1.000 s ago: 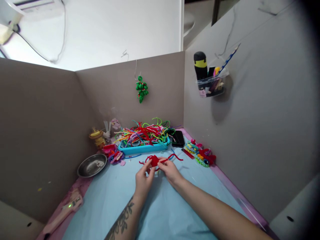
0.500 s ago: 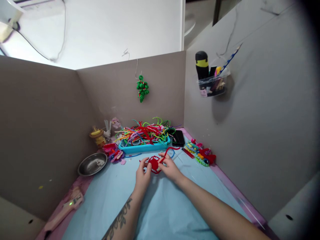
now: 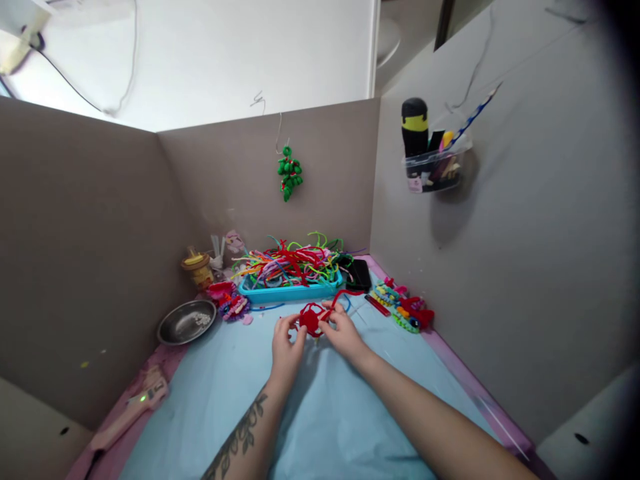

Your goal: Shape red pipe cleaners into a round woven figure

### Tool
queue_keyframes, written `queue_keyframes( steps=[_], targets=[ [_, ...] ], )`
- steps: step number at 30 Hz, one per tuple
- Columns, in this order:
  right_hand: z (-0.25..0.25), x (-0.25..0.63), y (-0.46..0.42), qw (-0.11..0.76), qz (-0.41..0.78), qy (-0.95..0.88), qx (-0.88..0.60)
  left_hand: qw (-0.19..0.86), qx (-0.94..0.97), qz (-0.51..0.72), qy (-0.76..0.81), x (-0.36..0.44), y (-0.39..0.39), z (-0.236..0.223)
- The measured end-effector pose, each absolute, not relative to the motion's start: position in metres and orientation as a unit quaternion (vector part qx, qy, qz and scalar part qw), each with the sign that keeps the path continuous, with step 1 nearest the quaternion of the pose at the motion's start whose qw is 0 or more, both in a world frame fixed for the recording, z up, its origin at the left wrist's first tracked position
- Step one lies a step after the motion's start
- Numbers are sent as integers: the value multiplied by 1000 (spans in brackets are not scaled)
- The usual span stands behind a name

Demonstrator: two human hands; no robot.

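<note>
Between my hands is a red pipe-cleaner piece [image 3: 310, 321], a solid round middle with loops around it, held just above the blue table cover [image 3: 220, 400]. My left hand [image 3: 289, 338] pinches its left edge between thumb and fingers. On the other side, my right hand [image 3: 342, 332] has thumb and fingers closed on its right edge. A loose red stem [image 3: 345, 293] sticks out from my right fingers, up and to the right. The fingertips partly hide the edges of the piece.
Behind the hands stands a blue tray [image 3: 290, 293] heaped with coloured pipe cleaners. At left are a metal bowl [image 3: 173, 327] with small white bits and a pink glue gun [image 3: 131, 408]. Finished colourful pieces [image 3: 405, 308] and a dark phone [image 3: 359, 274] lie at right.
The view has shifted slightly. The red piece has turned a little between my fingers, and both hands keep their hold on it.
</note>
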State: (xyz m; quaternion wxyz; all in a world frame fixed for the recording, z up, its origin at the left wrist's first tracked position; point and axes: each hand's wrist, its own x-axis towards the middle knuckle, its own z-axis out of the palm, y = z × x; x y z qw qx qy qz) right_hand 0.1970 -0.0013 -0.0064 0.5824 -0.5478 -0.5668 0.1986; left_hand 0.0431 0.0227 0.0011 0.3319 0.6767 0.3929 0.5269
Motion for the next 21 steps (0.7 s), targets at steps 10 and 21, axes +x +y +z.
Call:
queue_keyframes(
  steps=[10, 21],
  targets=[
    [-6, 197, 1, 607, 265, -538, -522, 447, 665, 504, 322, 46, 18, -3],
    [-4, 193, -3, 627, 255, -513, -528, 412, 646, 525, 369, 47, 18, 0]
  ],
)
